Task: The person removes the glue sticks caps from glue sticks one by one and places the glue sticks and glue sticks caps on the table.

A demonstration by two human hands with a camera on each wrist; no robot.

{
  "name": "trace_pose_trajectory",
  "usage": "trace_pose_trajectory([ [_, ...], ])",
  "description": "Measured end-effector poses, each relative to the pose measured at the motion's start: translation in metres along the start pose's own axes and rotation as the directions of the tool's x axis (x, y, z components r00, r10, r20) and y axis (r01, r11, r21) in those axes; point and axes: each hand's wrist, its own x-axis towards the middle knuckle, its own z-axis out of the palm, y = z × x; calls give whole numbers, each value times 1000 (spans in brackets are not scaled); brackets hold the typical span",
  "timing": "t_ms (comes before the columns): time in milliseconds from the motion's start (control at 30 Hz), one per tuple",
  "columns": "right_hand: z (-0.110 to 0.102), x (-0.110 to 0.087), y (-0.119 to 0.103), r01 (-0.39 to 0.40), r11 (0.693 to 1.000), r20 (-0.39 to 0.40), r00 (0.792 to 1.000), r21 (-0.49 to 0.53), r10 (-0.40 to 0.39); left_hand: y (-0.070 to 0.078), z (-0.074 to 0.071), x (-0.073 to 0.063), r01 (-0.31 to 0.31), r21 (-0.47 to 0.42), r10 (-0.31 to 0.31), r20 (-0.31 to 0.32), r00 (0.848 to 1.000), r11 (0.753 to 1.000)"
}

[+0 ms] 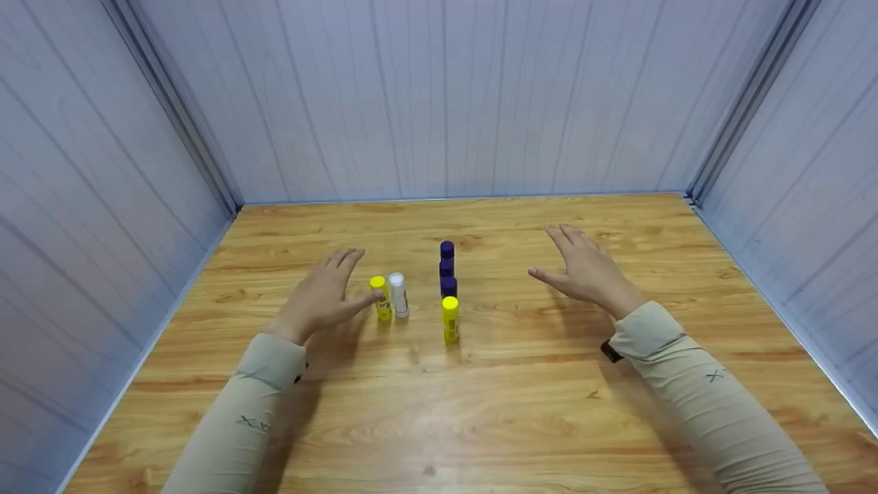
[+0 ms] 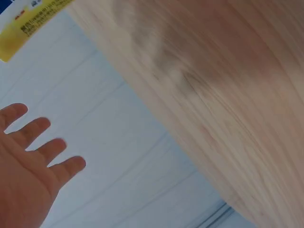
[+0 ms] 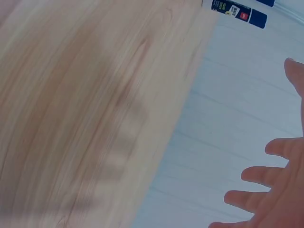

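My left hand (image 1: 321,296) is held above the table, fingers spread and stretched forward. Its thumb overlaps a yellow glue stick (image 1: 384,312) in the head view; a white glue stick (image 1: 398,296) stands upright right beside that one. To their right, three dark purple-capped glue sticks (image 1: 448,285) form a row running away from me, with another yellow glue stick (image 1: 451,321) at the near end. My right hand (image 1: 588,273) hovers well right of the row, thumb apart and nothing held. In the right wrist view a dark blue glue stick (image 3: 240,13) shows at the top.
The wood-grain table (image 1: 439,425) is bounded by a pale panel wall (image 1: 439,103) at the back, a left wall (image 1: 89,206) and a right wall (image 1: 802,206). Metal posts stand in both back corners.
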Motion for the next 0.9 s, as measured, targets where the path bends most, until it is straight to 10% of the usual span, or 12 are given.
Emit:
trace_pose_trajectory([
  [400,3,-19,-11,97,984,-84,993,148,-85,8,10,4,133,-256,-114,86,990,957],
  [900,16,-40,-22,209,965,-179,967,157,-180,10,24,6,127,-446,-103,77,992,886],
])
